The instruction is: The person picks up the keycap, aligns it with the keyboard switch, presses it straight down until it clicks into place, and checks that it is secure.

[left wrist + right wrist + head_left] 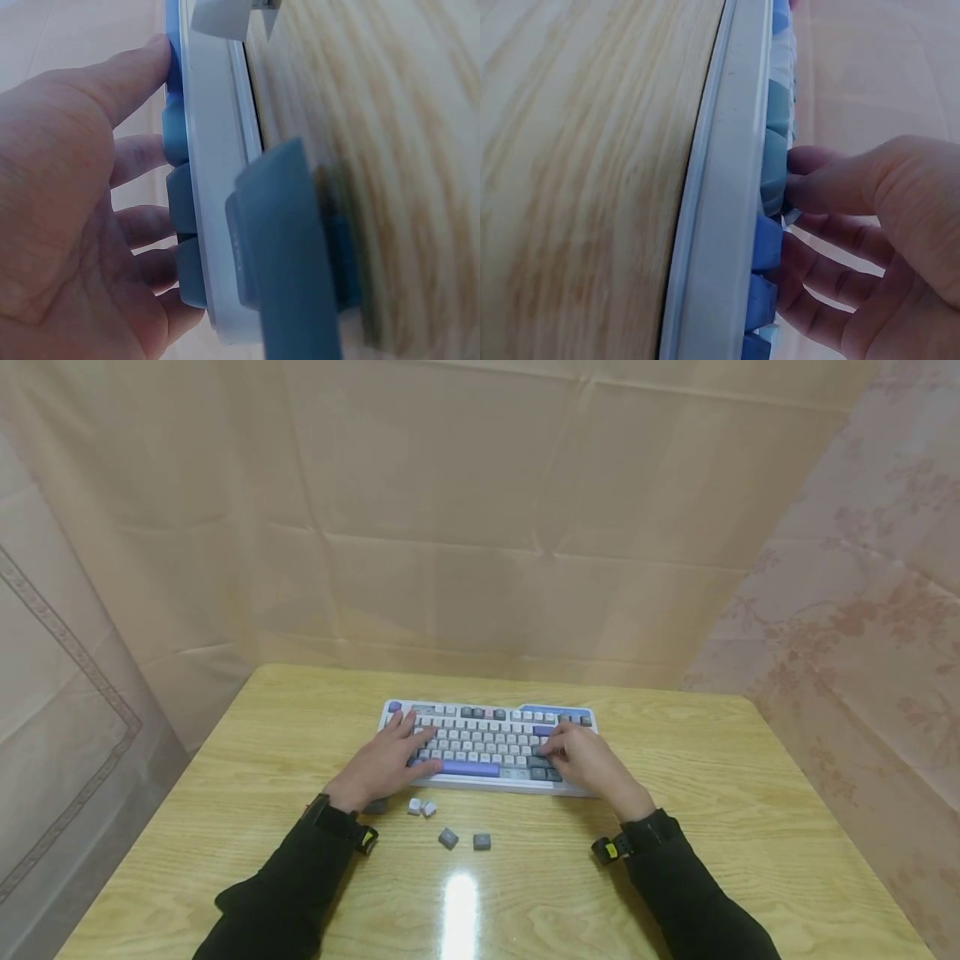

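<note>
Left hand (pixel 386 756) spread flat over the keyboard's left end, fingers fanned across the keys, thumb at the near end of the long blue bar (pixel 471 769)! Right hand (pixel 592 764) is over at the other end, thumb and forefinger pinching a grey key (pixel 538 750), the other fingers bent in beside it; from here I can't tell whether that key is seated or free.

The keyboard (pixel 480 745) lies squarely between the two hands, flat on the table (pixel 675 752). That left palm is probably there to steady it, leaving the right fingertips free for fine work.

And down in front, nearer the body: two white caps (pixel 415 807) almost touching, two grey caps (pixel 448 838) a little apart, and a dark cap (pixel 375 807) half hidden by the left wrist, all placed, I'd say, for easy reach.
</note>
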Demonstrator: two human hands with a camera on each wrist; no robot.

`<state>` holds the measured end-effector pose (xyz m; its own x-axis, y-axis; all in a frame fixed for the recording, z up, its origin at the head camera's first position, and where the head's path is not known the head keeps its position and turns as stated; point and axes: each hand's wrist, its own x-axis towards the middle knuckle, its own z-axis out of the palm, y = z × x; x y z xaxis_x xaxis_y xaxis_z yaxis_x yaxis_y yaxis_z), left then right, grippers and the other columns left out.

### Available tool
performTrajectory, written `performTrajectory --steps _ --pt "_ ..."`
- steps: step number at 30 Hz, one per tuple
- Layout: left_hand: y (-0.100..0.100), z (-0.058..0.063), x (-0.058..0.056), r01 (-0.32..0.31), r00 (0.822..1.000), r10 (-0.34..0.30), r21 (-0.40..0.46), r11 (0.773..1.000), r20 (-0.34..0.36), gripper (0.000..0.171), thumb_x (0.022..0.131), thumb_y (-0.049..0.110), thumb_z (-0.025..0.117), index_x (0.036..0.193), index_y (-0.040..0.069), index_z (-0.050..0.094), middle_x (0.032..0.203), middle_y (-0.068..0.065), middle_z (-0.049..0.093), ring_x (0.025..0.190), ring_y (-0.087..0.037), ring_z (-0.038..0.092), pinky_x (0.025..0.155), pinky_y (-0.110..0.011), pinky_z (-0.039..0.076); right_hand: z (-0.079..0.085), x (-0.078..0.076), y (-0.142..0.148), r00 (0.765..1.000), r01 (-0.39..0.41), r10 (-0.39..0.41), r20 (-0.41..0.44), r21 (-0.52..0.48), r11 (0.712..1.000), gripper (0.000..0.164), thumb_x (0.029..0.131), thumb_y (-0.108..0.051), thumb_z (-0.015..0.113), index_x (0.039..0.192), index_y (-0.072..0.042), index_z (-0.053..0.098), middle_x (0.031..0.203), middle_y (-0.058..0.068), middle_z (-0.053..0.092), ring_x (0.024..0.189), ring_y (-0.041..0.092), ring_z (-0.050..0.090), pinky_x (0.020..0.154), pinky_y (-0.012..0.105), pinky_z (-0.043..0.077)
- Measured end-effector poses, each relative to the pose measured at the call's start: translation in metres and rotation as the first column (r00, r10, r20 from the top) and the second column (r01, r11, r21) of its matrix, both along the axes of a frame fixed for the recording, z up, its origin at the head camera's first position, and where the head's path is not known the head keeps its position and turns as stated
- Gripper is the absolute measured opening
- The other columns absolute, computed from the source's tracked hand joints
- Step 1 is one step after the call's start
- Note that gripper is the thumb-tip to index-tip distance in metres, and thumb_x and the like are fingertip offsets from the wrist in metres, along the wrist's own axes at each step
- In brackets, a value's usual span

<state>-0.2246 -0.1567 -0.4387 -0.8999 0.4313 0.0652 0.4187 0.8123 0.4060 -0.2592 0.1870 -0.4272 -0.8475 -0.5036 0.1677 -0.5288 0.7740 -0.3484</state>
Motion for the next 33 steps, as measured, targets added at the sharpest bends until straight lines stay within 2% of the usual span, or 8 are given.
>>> performTrajectory --steps 6,11,21,25,29,33 --pt "-0.0006 -0.001 0.0006 0.002 1.0 -0.002 0.012 1.0 0.005 0.068 0.102 0.049 0.058 0.153 0.005 0.045 0.162 -0.03 0.02 0.151 -0.048 0.007 0.119 -0.06 0.017 -0.0007 -0.0007 0.0006 0.999 0.007 -0.007 -0.035 0.005 1.0 0.015 0.087 0.002 0.076 0.096 -0.009 0.083 0.093 0.0 0.071 0.09 0.018 0.066 0.079 0.036 0.057" --pt "-0.0001 0.0003 0.0006 0.002 1.0 -0.002 0.01 1.0 -0.006 0.068 0.102 0.048 0.058 0.153 0.005 0.045 0.162 -0.03 0.02 0.151 -0.048 0.008 0.119 -0.06 0.018 -0.0006 -0.003 0.0024 0.999 0.019 -0.02 -0.034 -0.023 1.0 0.015 0.087 0.003 0.076 0.096 -0.008 0.083 0.092 0.001 0.073 0.093 0.022 0.069 0.082 0.039 0.058" --pt "-0.0003 0.0029 0.0027 0.0 1.0 0.0 0.013 1.0 -0.006 0.068 0.101 0.048 0.059 0.152 0.005 0.046 0.162 -0.03 0.021 0.151 -0.048 0.009 0.118 -0.061 0.019 -0.0022 -0.0022 0.0029 0.998 0.007 -0.01 -0.058 -0.051 0.999 0.014 0.083 0.003 0.08 0.092 -0.007 0.083 0.087 0.001 0.073 0.084 0.019 0.069 0.073 0.035 0.058" --pt "-0.0005 0.002 0.0019 0.002 1.0 -0.002 0.003 1.0 -0.015 0.068 0.101 0.049 0.058 0.152 0.005 0.046 0.162 -0.03 0.021 0.151 -0.049 0.009 0.118 -0.061 0.019 -0.0029 -0.0002 -0.0003 0.997 0.04 -0.041 -0.063 -0.021 0.999 0.016 0.083 0.007 0.078 0.09 -0.006 0.083 0.09 0.003 0.072 0.093 0.024 0.068 0.082 0.041 0.056" --pt "-0.0005 0.0027 0.0016 0.0 1.0 0.0 -0.002 1.0 -0.01 0.069 0.101 0.05 0.058 0.153 0.006 0.046 0.162 -0.03 0.021 0.151 -0.048 0.008 0.118 -0.06 0.019 -0.002 0.0006 -0.0022 0.997 0.055 -0.055 -0.057 0.001 0.998 0.019 0.083 0.01 0.076 0.089 -0.007 0.083 0.09 0.003 0.071 0.095 0.024 0.066 0.084 0.042 0.055" --pt "-0.0009 0.003 0.0006 -0.003 1.0 0.003 0.003 1.0 -0.007 0.069 0.101 0.049 0.058 0.153 0.006 0.045 0.162 -0.03 0.02 0.151 -0.048 0.008 0.119 -0.06 0.019 -0.0006 0.0006 -0.002 0.997 0.038 -0.038 -0.066 -0.004 0.999 0.02 0.084 0.01 0.074 0.089 -0.006 0.083 0.087 0.002 0.071 0.086 0.021 0.066 0.076 0.038 0.056"
